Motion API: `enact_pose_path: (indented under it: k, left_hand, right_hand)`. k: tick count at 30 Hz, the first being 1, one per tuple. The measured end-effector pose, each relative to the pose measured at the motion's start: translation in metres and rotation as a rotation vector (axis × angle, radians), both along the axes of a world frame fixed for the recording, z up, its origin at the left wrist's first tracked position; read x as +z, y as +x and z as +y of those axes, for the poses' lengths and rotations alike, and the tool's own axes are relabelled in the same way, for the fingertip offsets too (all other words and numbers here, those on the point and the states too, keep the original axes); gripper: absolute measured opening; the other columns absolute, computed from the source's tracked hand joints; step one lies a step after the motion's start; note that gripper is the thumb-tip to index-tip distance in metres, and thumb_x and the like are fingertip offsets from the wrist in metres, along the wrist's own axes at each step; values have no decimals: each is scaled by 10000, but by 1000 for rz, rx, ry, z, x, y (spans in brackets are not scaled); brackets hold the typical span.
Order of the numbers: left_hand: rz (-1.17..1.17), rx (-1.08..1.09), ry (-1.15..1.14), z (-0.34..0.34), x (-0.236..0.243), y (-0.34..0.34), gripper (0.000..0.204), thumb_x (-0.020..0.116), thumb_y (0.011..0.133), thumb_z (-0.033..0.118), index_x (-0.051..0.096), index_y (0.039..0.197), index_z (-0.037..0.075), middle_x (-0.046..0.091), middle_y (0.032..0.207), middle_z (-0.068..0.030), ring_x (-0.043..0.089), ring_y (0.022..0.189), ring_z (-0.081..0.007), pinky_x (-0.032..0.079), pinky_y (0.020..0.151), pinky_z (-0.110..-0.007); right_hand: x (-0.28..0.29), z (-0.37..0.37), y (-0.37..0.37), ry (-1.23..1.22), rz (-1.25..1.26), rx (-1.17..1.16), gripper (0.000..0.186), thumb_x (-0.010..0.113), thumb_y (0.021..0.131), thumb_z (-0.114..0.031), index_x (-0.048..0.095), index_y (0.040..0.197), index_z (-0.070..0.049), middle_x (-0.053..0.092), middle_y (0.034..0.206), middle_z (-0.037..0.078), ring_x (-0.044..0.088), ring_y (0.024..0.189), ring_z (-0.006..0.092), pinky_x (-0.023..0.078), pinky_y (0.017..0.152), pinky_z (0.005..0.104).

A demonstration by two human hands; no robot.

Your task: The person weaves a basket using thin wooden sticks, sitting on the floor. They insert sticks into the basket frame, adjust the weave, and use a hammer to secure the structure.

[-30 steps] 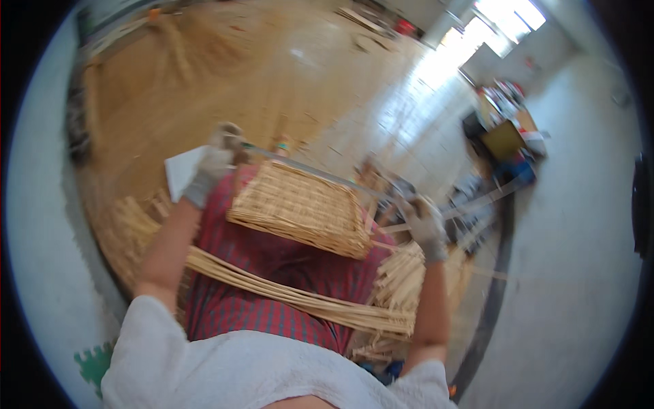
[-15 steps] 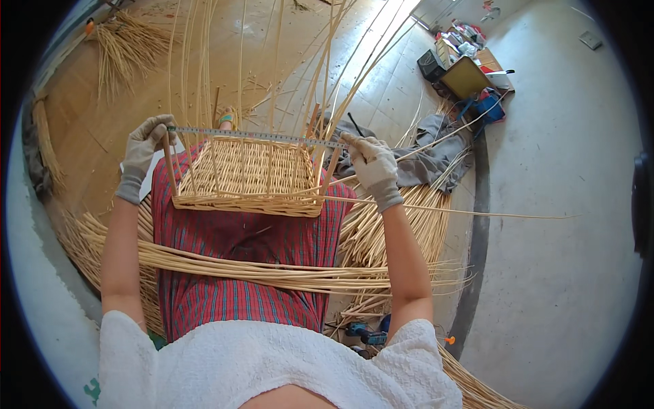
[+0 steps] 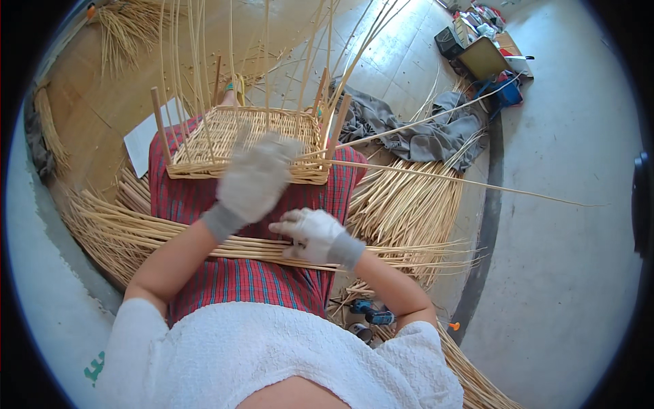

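Note:
A shallow woven wicker basket rests on the red plaid cloth over my lap. Wooden corner posts and tall thin canes rise from its edges. My left hand, in a pale knit glove, passes over the basket's near rim; motion blur hides its fingers and anything in them. Lower and to the right is my right hand, gloved too, its fingers apart and pointing left. It lies over or just above a bundle of long canes across my lap. No tape measure shows.
Loose cane bundles lie on the floor at right, beneath a crumpled grey cloth. A blue-black power drill sits by my right elbow. White paper lies left of the basket. Boxes and clutter stand far right.
The tape measure stretched across the basket between my hands has gone from view. Both hands have come inward and toward me, the left over the basket's near rim, the right over the canes.

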State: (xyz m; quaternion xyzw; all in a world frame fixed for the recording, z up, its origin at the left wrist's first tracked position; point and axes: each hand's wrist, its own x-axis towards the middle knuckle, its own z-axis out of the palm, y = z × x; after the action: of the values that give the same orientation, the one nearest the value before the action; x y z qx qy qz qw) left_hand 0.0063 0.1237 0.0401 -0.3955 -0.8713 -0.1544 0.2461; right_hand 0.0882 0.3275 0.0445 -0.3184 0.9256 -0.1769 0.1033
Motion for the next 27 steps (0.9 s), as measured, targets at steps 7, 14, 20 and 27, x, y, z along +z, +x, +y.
enact_pose_path:
  k: [7, 14, 20, 27]
  left_hand:
    - [-231, -44, 75, 75, -64, -22, 991, 763, 856, 355, 215, 1648, 121, 565, 1435, -125, 536, 1359, -281, 383, 1136, -446]
    - [-449, -10, -112, 80, -58, -24, 999, 791, 833, 394, 268, 1637, 111, 645, 1258, -109, 639, 1163, -267, 472, 962, -402]
    - [-318, 10, 32, 77, -68, -19, 939, 798, 826, 359, 335, 1623, 180, 656, 1245, -89, 638, 1150, -264, 466, 947, -402]
    - [-469, 2, 121, 77, -61, -14, 883, 830, 791, 256, 417, 1569, 185, 658, 1211, -64, 626, 1122, -277, 437, 971, -409]
  right_hand:
    - [9, 179, -107, 143, 838, -580, 323, 647, 943, -362, 729, 1200, -184, 728, 1202, 93, 657, 1138, 338, 462, 1050, 455]
    - [-113, 215, -80, -112, -293, -822, 474, 551, 978, -562, 764, 1158, -178, 750, 1102, 151, 660, 1153, 349, 491, 971, 431]
    - [-32, 198, -71, 128, 516, -621, 348, 796, 769, -493, 764, 935, -189, 690, 810, 24, 634, 881, 273, 451, 860, 423]
    - [95, 111, -41, 665, 770, -5, 84, 708, 864, -267, 701, 840, -187, 656, 832, -41, 640, 874, 183, 453, 861, 365]
